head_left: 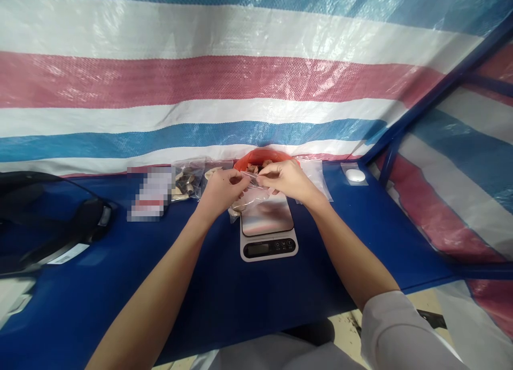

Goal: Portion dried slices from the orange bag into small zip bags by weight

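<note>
Between my two hands is a clear plastic bag [253,197], held by its top edge above a digital kitchen scale [267,220]. My left hand [225,191] pinches the left end of that edge. The fingers of my right hand [285,179] are closed on the right end. Something pale shows low in the bag, too unclear to name. The scale has a shiny plate and a dark control strip with a display. Just behind my hands stands an orange-red bag [260,157] with brown pieces inside, partly hidden by my fingers.
Left of my hands lie a clear bag of dried slices [186,184] and a blurred-out rectangle [151,194]. Flat clear bags [318,178] lie to the right, and a small white oval case [355,175] beyond. A black strapped object [60,220] occupies the blue table's left. Striped sheeting [200,81] closes off the back.
</note>
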{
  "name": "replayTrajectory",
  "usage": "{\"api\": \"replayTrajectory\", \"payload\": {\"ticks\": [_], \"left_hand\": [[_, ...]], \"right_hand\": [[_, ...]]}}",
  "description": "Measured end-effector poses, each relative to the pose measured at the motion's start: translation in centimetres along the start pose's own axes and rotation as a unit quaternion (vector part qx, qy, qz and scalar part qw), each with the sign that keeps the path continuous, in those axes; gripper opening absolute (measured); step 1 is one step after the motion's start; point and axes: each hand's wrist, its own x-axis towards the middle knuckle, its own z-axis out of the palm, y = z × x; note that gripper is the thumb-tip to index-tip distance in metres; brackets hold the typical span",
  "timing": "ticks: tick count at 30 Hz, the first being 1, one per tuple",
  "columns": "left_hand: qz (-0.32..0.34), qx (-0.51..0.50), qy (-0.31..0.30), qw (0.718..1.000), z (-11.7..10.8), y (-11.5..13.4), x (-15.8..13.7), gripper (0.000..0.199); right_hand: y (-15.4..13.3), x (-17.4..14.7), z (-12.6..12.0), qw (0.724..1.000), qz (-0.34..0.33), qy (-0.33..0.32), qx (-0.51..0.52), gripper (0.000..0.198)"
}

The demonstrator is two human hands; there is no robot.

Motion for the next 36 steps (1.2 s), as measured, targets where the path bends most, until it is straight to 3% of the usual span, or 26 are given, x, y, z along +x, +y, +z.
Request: {"api": "replayTrajectory", "payload": {"ticks": [7,13,16,20,25,29,33,36], "left_hand": [[0.038,0.116,0.040,0.992,-1.1,-0.1,0.1,0.021],[0.039,0.152,0.042,0.987,-2.2,-1.2,0.3,0.016],[0.081,0.159,0.030,0.984,-2.2,-1.6,0.5,0.010],[0.170,0.140,-0.013,0.975,-2.1,-1.8,0.5,0.034],[0.157,0.130,-0.078,0.976,-1.6,-2.3,0.0,0.075],[0.156,0.143,-0.060,0.976,-0.3,-2.9,-0.1,0.096],[0.194,0.158,0.003,0.968,0.9,-3.6,-0.1,0.078],[0.217,0.162,0.042,0.962,1.3,-3.9,-0.1,0.064]], "right_hand": [[1.1,0.4,-0.2,0.997,0.036,0.011,0.067,0.014],[1.8,0.3,-1.1,0.994,0.056,-0.006,0.095,0.018],[1.7,0.3,-1.2,0.994,0.061,-0.014,0.093,0.019],[1.4,0.3,-1.2,0.995,0.052,-0.008,0.083,0.018],[1.3,0.4,-1.2,0.999,0.013,0.007,0.034,0.017],[1.4,0.4,-1.1,0.999,0.012,-0.002,0.049,0.019],[1.5,0.4,-1.5,1.000,-0.007,-0.001,0.028,0.021],[1.2,0.1,-2.0,0.998,-0.042,0.042,-0.008,0.021]]}}
